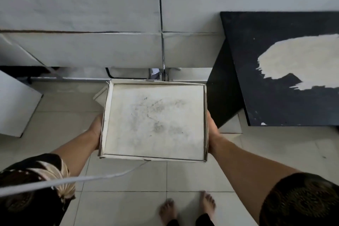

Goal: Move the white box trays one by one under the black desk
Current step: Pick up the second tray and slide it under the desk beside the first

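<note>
I hold a white box tray (154, 121) level in front of me, above the tiled floor. It is shallow and empty, with grey smudges on its bottom. My left hand (96, 127) grips its left wall and my right hand (212, 132) grips its right wall. The black desk (275, 46) stands to the right, its top worn with a large pale patch. The tray's right edge is close to the desk's dark side panel (222, 88). Another white tray corner (100, 95) shows below the held tray at its left.
White fabric-covered units (82, 24) fill the back wall on a metal frame (163, 71). A white panel (16, 104) stands at the left. A white cord (73, 180) crosses in front of my left arm. My bare feet (187, 207) stand on pale floor tiles.
</note>
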### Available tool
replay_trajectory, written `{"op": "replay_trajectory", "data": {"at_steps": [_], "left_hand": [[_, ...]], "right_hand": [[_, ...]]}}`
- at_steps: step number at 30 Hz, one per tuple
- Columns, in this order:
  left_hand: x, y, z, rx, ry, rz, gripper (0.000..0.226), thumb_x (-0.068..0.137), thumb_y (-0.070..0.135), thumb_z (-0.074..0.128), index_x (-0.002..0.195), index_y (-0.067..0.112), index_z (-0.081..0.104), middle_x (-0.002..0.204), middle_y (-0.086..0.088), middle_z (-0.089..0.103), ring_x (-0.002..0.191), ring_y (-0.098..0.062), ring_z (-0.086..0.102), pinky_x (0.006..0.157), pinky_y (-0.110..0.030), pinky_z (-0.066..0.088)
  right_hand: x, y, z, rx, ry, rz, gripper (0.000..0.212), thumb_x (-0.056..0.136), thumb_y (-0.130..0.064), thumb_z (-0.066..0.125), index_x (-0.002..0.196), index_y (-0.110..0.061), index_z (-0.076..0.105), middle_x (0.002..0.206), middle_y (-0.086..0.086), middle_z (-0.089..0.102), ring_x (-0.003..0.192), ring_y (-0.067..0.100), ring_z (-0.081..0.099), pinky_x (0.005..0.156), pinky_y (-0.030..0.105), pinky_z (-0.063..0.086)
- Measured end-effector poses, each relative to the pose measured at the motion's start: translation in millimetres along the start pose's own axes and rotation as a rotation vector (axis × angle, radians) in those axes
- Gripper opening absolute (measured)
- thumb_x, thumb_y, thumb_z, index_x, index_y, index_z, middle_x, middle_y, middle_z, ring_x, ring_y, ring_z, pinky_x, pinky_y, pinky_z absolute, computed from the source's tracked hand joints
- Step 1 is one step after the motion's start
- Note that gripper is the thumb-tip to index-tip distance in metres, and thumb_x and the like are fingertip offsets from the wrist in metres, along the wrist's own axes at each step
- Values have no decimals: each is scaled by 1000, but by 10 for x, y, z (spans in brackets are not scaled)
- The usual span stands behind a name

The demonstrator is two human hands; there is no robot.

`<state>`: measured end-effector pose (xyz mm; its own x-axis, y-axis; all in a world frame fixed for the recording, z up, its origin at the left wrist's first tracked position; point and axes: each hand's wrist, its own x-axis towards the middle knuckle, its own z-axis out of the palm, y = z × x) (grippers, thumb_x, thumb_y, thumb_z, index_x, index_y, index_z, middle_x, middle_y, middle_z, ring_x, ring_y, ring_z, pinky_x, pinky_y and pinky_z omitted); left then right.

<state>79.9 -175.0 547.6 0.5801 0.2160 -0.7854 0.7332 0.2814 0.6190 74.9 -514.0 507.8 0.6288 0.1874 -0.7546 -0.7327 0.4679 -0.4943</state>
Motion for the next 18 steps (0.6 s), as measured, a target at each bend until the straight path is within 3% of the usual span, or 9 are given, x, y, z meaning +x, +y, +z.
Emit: {"op": "replay_trajectory", "data": {"at_steps": [2,7,10,14,16,18], "left_hand": [[137,-143,156,35,-66,-12,60,94,34,40,48,14,74,52,-6,68,42,-22,65,43,-25,55],[354,-643,666,126,-179,-96,58,93,42,43,56,13,77,59,-8,72,48,-25,69,48,-29,58],[434,-993,995,202,-215,-153,55,93,42,44,62,12,78,62,-10,73,51,-26,70,50,-31,59],[423,-1456,1549,295,-229,-235,50,92,46,46,73,12,78,73,-13,75,64,-32,70,68,-39,55],[409,-1664,1845,335,-244,-254,49,91,44,46,72,13,78,73,-13,75,61,-31,70,67,-39,55],[395,-1886,2180,373,-271,-269,51,91,42,45,65,14,79,70,-12,74,57,-30,71,59,-35,58]], "right_hand": [[24,120,-268,33,11,14,72,75,-80,59,111,-20,77,114,15,74,100,37,72,77,48,57],[-57,507,-1020,155,55,-11,77,77,-80,56,119,-18,72,117,18,72,101,41,70,80,52,56],[-132,751,-1509,215,116,-9,73,82,-75,53,117,-15,73,114,20,72,96,41,70,77,50,57],[-298,977,-2216,283,268,-21,64,88,-69,50,107,-12,73,96,17,75,78,34,73,63,41,58],[-397,1020,-2543,309,321,-41,59,91,-66,50,102,-13,73,91,15,75,73,31,72,59,38,57],[-500,1041,-2890,331,340,-81,58,93,-65,48,102,-14,75,95,15,75,77,31,72,64,39,57]]}}
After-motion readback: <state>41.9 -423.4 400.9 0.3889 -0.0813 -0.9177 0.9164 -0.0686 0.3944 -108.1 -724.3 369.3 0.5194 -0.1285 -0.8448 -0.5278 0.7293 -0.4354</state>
